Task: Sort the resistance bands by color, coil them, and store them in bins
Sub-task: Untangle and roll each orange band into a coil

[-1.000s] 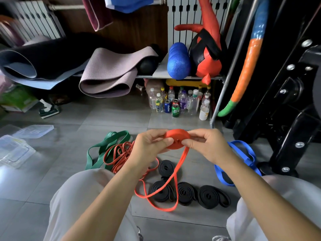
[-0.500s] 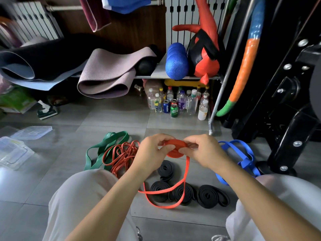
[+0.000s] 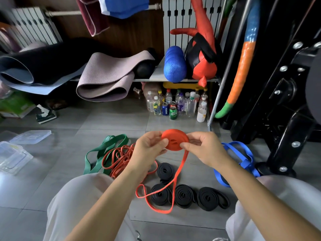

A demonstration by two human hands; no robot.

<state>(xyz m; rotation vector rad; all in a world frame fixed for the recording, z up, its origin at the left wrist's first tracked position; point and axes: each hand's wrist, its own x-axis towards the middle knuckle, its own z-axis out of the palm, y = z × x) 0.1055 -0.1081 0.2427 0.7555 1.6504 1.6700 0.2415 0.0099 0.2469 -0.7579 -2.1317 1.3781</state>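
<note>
Our orange band's loose tail (image 3: 179,171) droops, soft and light, toward the floor (image 3: 69,136) at 6 o'clock. Its coil (image 3: 174,140), held mid-air, looks springy. Left grip (image 3: 149,146) pinches its 9 o'clock edge, right grip (image 3: 205,148) its 3 o'clock. We'd squeeze the flat faces.

**Pale trousers, bare forearms**

On my feed the wearer has loose, pale grey-white fabric trousers (image 3: 78,202), softly creased over both knees. The forearms (image 3: 111,197) are uncovered from the frame's lower edge up to the left hand (image 3: 149,146) and the right hand (image 3: 206,148). At the bottom edge I see a small whitish scrap (image 3: 219,239), perhaps footwear; I cannot tell.
</note>
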